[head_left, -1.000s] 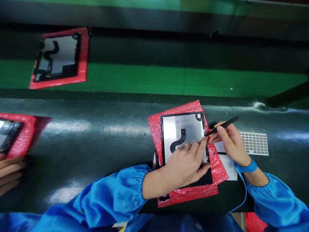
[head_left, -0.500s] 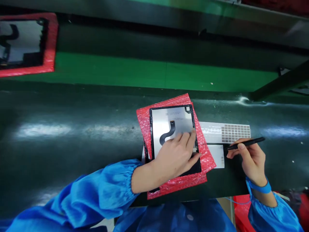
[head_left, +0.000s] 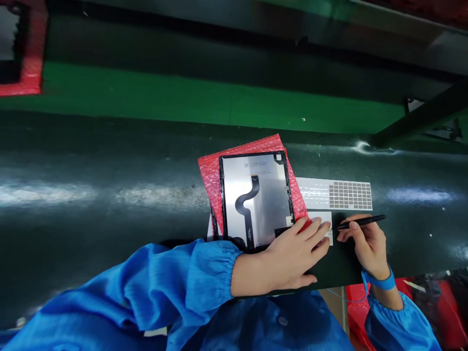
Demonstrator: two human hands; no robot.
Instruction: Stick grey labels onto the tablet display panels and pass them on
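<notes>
A tablet screen panel (head_left: 268, 200), silver-backed with a black frame and a curved black ribbon cable (head_left: 245, 201), lies on red bubble-wrap sheets (head_left: 209, 171). My left hand (head_left: 296, 251) is spread palm down over the panel's lower right corner and the wrap, its fingers reaching a small white sheet (head_left: 325, 219). That hand hides the panel's lower corner. In my right hand (head_left: 367, 243) a black pen-shaped tool (head_left: 361, 222) is gripped, its tip pointing left beside the white sheet. A blue wrist strap (head_left: 382, 282) circles my right wrist.
Behind the small sheet lies a white label sheet (head_left: 351, 195) with a grid of grey stickers. Another panel in red wrap (head_left: 34, 58) sits at the far left. A dark post (head_left: 413, 117) rises at the right, with more parts (head_left: 446, 129) behind it.
My left hand has slid from the panel's middle right toward its lower right corner and the white sheet, uncovering the ribbon cable. My right hand keeps the pen-shaped tool. The view has shifted slightly.
</notes>
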